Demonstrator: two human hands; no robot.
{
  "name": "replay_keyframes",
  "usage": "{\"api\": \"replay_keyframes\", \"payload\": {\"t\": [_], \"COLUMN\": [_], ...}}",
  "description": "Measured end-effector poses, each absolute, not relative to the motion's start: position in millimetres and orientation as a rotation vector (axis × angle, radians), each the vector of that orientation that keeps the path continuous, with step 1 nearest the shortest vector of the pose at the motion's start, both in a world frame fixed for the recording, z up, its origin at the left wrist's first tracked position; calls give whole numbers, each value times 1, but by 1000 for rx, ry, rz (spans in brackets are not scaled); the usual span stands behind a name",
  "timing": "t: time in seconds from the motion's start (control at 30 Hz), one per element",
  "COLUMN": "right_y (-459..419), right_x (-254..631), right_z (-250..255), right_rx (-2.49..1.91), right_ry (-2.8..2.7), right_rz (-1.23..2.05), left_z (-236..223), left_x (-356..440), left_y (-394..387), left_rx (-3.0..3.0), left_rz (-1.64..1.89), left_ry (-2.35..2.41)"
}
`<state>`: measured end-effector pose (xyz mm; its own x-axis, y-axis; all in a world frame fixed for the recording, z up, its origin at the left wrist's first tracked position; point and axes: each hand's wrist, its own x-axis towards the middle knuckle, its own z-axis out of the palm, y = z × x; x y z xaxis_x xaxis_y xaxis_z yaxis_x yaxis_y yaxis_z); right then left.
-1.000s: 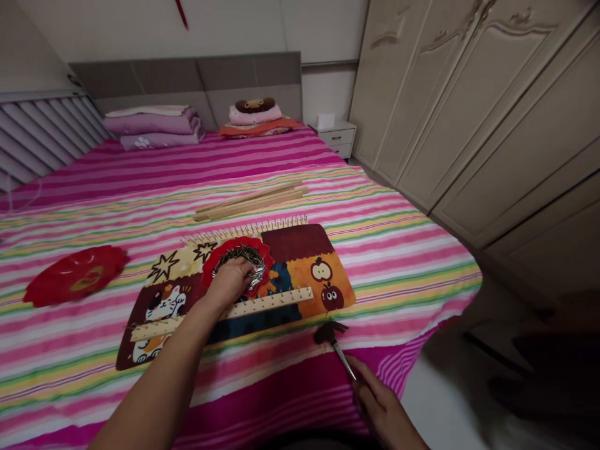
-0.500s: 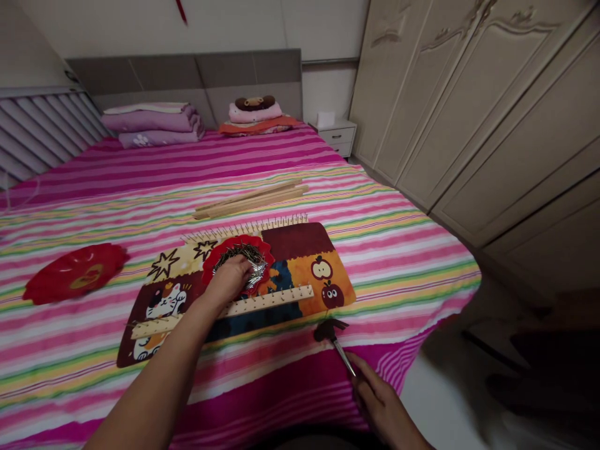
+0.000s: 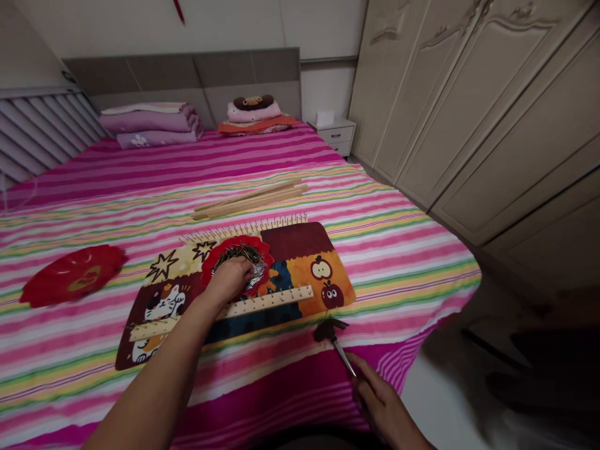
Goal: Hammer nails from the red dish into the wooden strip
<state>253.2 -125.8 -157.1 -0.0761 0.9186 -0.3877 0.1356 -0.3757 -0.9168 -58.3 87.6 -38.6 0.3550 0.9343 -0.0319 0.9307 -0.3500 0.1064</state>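
My left hand (image 3: pixel 229 279) reaches into a red dish (image 3: pixel 220 254) filled with small metal nails (image 3: pixel 244 254); its fingers are curled among them, and what they pinch is hidden. The dish stands on a patterned cartoon mat (image 3: pixel 300 262). Just in front of it lies a wooden strip (image 3: pixel 272 300) studded with nails, and another nailed strip (image 3: pixel 253 227) runs along the mat's far edge. My right hand (image 3: pixel 382 406) is closed round the handle of a small hammer (image 3: pixel 334 337), whose dark head rests on the striped bed near its front edge.
A second red dish (image 3: pixel 72 274) sits at the left on the striped bedsheet (image 3: pixel 140 181). Plain wooden slats (image 3: pixel 248 199) lie beyond the mat. Folded bedding (image 3: pixel 152 122) is by the headboard. Wardrobe doors (image 3: pixel 469 106) stand to the right, past the bed's edge.
Almost nothing differs. My left hand has shifted very slightly within the dish of nails; the right hand stays on the hammer.
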Motion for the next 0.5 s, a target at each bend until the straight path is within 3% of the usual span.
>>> {"api": "replay_keyframes", "payload": {"t": [0.33,0.5], "right_y": [-126,-125], "right_x": [250,248], "right_z": [-155,-147], "right_rx": [-1564,-1555], "right_ry": [-1108,-1064], "right_rz": [1572,1597], "left_z": [-25,-11], "left_x": [-61,-51], "left_y": [63,40], "left_rx": [1528,1240], "left_rz": [804,942], "left_ry": [1593,1469]}}
